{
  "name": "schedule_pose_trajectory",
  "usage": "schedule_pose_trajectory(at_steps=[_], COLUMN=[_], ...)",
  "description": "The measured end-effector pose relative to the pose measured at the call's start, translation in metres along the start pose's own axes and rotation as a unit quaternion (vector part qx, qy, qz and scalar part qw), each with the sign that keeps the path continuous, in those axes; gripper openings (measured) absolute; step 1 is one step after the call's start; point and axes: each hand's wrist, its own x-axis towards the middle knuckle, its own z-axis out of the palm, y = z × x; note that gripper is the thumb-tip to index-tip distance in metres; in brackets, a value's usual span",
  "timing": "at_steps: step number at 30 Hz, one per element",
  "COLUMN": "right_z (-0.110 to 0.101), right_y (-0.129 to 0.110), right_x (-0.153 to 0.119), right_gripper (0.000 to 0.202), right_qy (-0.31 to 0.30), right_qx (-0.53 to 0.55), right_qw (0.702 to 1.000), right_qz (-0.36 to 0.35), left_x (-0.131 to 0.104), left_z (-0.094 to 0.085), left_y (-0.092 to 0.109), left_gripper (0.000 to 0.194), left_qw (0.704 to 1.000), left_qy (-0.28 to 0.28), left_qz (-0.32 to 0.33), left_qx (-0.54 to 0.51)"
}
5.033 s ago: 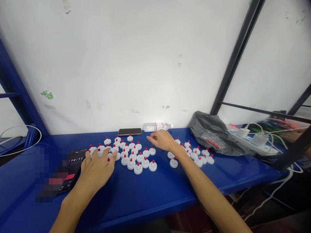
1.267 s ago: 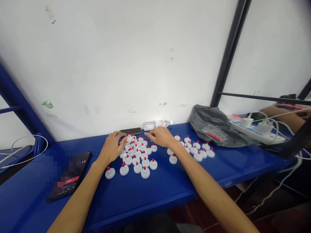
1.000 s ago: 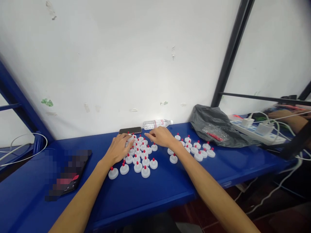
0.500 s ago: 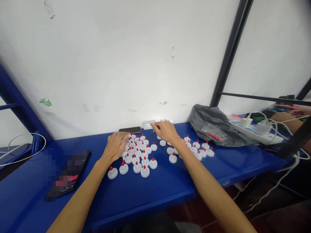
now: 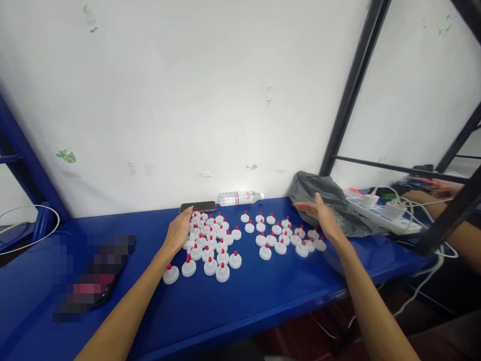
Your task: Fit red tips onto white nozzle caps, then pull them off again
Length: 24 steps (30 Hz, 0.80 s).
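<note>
Several white caps with red tips stand on the blue table in two groups, a left cluster (image 5: 210,243) and a right cluster (image 5: 280,235). My left hand (image 5: 179,231) rests on edge against the left side of the left cluster, fingers stretched out and no object visible in it. Past the right end of the right cluster, my right hand (image 5: 323,214) hovers in front of the dark plastic bag (image 5: 319,188). Its thumb points up, apart from the extended fingers, and it holds nothing.
A clear bottle (image 5: 240,198) lies by the wall beside a dark phone (image 5: 198,206). Another phone, partly blurred out, (image 5: 99,276) is at left. A power strip (image 5: 383,215) with white cables sits at right, near another person's arm (image 5: 456,225). Black metal posts (image 5: 355,85) rise behind.
My right hand has swung right, from above the bottle to beside the bag, and its fingers have spread. My left hand has shifted slightly, turning onto its edge by the left cluster.
</note>
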Motion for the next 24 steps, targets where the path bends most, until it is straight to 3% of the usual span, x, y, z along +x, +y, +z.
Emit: schedule_pose_trajectory(at_steps=[3,7,10,17,24], right_z=[-0.010,-0.018,-0.017,0.014,0.046], right_y=[0.014,0.021,0.026,0.026,0.010], right_x=[-0.009,-0.017,-0.019,-0.018,-0.027], right_gripper=[0.082,0.077,0.076,0.071,0.062], right_qy=[-0.013,0.036,0.028,-0.051,-0.100], right_qx=[0.031,0.078,0.089,0.056,0.009], right_qw=[0.999,0.996,0.995,0.997,0.994], right_qz=[-0.008,-0.027,-0.022,-0.033,-0.040], left_x=[-0.002,-0.005,-0.007,-0.010,-0.012], left_z=[0.010,0.015,0.017,0.021,0.017], left_y=[0.007,0.012,0.016,0.021,0.022], left_gripper=[0.040,0.040,0.043,0.050,0.063], left_qw=[0.999,0.998,0.997,0.997,0.998], left_qy=[-0.001,-0.003,-0.004,-0.014,-0.021], left_qz=[0.013,0.021,0.019,0.007,0.001], left_qx=[-0.029,-0.054,-0.069,-0.074,-0.059])
